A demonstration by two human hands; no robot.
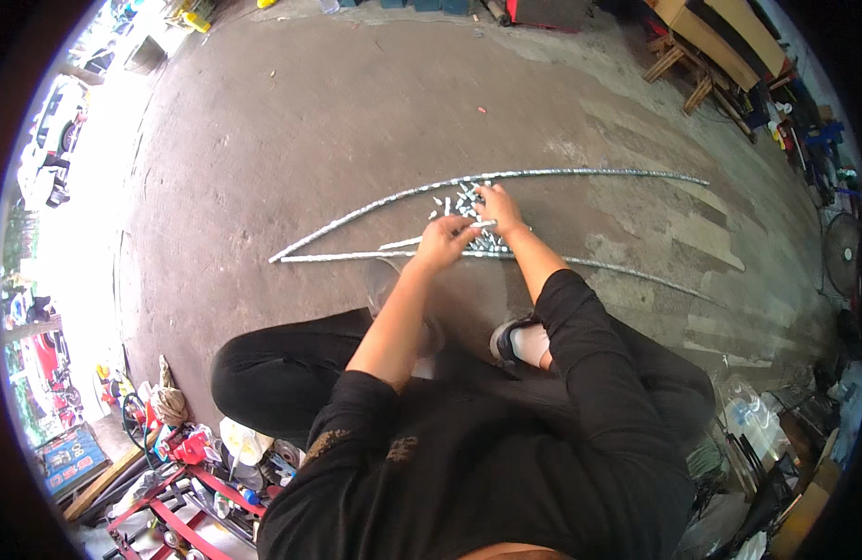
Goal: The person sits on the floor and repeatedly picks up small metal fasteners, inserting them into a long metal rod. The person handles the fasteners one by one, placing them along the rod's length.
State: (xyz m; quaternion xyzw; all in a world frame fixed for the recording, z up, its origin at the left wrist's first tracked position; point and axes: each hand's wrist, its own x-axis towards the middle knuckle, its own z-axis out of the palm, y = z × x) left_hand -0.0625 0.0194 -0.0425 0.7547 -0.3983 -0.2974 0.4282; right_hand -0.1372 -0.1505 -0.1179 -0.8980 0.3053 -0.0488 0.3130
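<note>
Small silvery metal pieces (pixel 467 199) lie in a loose pile on the floor in front of me. My left hand (pixel 444 243) is closed, with a short silvery piece (pixel 485 224) at its fingertips. Fingers bent, my right hand (pixel 498 209) is down at the pile's right side; whether it grips a piece is too small to tell. Around the pile run two long, thin silvery strips, a curved far strip (pixel 384 202) and a near strip (pixel 342 256), which meet at a point on the left. A shorter silvery strip (pixel 399 245) lies beside my left hand.
Bare concrete floor (pixel 356 103) surrounds the strips. My shoe (pixel 511 338) and bent legs are close behind the near strip. At lower left stands a red metal frame (pixel 193 509) among clutter; plastic bags (pixel 753 415) lie at right. A wooden trestle (pixel 683 70) stands far right, near a fan (pixel 841 254).
</note>
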